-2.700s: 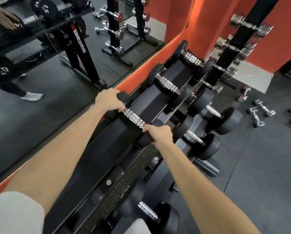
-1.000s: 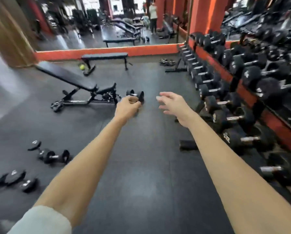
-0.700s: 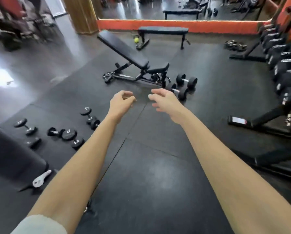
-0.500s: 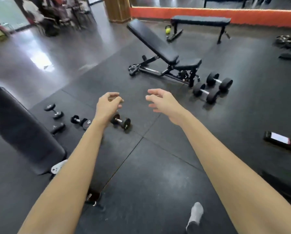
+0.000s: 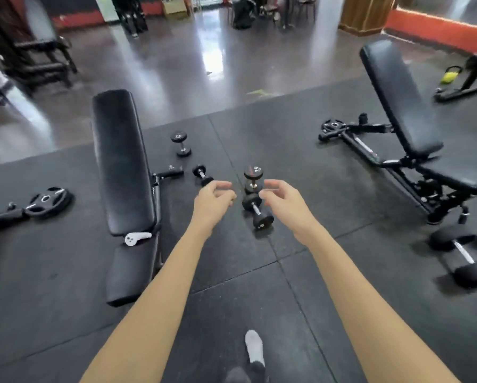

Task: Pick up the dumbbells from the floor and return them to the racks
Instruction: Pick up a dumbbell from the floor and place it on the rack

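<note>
Several small black dumbbells lie on the black rubber floor ahead of me. One dumbbell point(image 5: 257, 211) lies between my hands. Behind it stands a dumbbell marked 7.5 point(image 5: 253, 178). Another small dumbbell point(image 5: 202, 174) sits just beyond my left hand, and a fourth dumbbell point(image 5: 181, 144) lies farther back. A larger dumbbell point(image 5: 463, 255) rests at the right edge. My left hand point(image 5: 213, 201) and my right hand point(image 5: 280, 200) are stretched forward above the floor, fingers loosely curled, holding nothing. No rack is in view.
A black incline bench point(image 5: 121, 167) lies to my left with a white object point(image 5: 136, 238) on it. A second bench point(image 5: 406, 106) stands at right. A weight plate point(image 5: 48, 201) lies at far left. My socked foot point(image 5: 254, 348) is below.
I let go of the dumbbell on the rack and turned away from it. The view has swung left across the floor, and the small dumbbells now lie straight ahead under my empty hands.
</note>
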Available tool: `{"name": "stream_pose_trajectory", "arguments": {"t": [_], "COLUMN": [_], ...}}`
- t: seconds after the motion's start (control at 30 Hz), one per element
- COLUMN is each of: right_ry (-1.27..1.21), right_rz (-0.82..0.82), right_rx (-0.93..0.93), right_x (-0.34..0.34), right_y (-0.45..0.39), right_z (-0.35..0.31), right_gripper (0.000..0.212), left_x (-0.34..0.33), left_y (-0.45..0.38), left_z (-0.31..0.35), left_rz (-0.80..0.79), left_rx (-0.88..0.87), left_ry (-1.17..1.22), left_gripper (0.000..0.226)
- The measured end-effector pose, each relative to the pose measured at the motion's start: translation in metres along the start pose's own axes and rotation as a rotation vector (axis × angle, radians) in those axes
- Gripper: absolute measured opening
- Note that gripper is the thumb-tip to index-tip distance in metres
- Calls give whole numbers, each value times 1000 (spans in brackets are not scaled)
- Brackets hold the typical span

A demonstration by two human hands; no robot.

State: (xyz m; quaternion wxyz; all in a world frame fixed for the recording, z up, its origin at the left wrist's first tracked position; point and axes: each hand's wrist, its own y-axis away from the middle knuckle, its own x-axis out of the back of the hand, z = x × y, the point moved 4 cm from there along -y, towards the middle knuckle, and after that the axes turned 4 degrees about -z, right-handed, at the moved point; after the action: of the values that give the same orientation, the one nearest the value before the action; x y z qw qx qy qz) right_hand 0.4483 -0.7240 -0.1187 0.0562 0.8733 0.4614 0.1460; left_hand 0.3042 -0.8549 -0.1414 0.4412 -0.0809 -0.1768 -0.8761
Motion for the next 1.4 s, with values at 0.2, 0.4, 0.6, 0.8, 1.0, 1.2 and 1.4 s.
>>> {"name": "stream_pose_trajectory", "arguments": {"t": [0.2,0.4,0.6,0.8,1.0,1.2,1.4], "right_ry": [-30,-34,5,-3,68,114,123], "right_rz": [-17,-23,-111,-278,-452,-578,-566], "right_rx": [26,6,-24,-39,-44,-73,-142], "right_x": [28,53,58,51,17,-40,-67], "right_y": [-133,-250,-392,-542,-676,-799,-924], "right_z": [-10,-27,-27,-56,-90,-106,-127], "right_gripper": [35,31,27,27,30,34,35], "left_x": [-29,-65,-96,-83,-40,11,33], "left_y": [-116,-226,-341,-459,-560,-680,-811], "left_z": [15,35,31,51,62,56,52], "left_rz": [40,37,11,209,397,520,497], "left_rx": [46,54,159,277,342,376,404], "left_ry": [52,60,59,124,203,285,371], "left_gripper": [20,23,20,21,23,20,18]}}
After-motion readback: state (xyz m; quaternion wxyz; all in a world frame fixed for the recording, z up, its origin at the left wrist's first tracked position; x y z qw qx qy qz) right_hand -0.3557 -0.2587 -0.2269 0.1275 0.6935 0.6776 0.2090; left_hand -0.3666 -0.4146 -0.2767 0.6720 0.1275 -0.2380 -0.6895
